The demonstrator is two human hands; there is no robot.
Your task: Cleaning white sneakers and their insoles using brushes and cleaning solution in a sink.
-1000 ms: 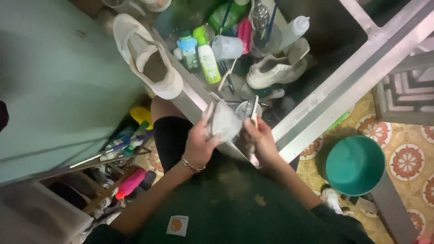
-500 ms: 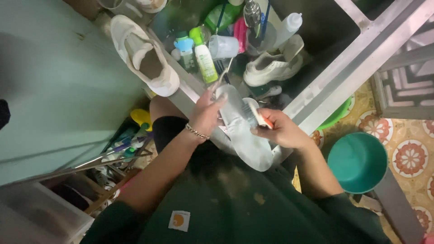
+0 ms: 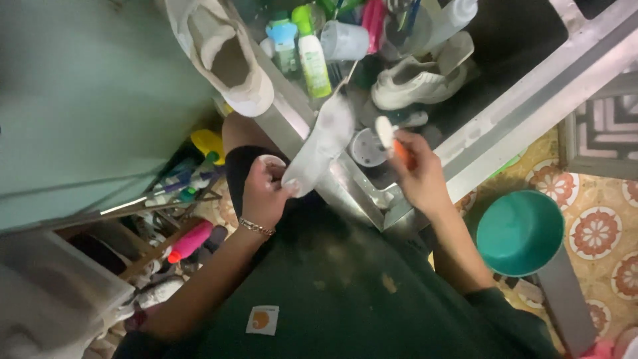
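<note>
Looking down from the head camera, the left hand is closed around the lower end of a pale white shoe, with the fingers curled over its edge and the thumb pressed against it. The shoe rises up and away from that grip, tilted toward the metal sink, so that most of its length stands clear above the hand and only its near end sits inside the fingers. A thin bracelet circles the left wrist.

The right hand is closed on a small brush with an orange handle; its white head points upward, just beside the shoe but apart from it. Between the two hands, lower in the sink, lies a round grey lid.

Farther up, a second white shoe rests on the sink's edge with its opening facing the camera, and a third shoe lies inside the basin. Near them stand a green-capped bottle, a blue-capped bottle and a clear cup. On the patterned floor to the right sits a teal bucket.
</note>
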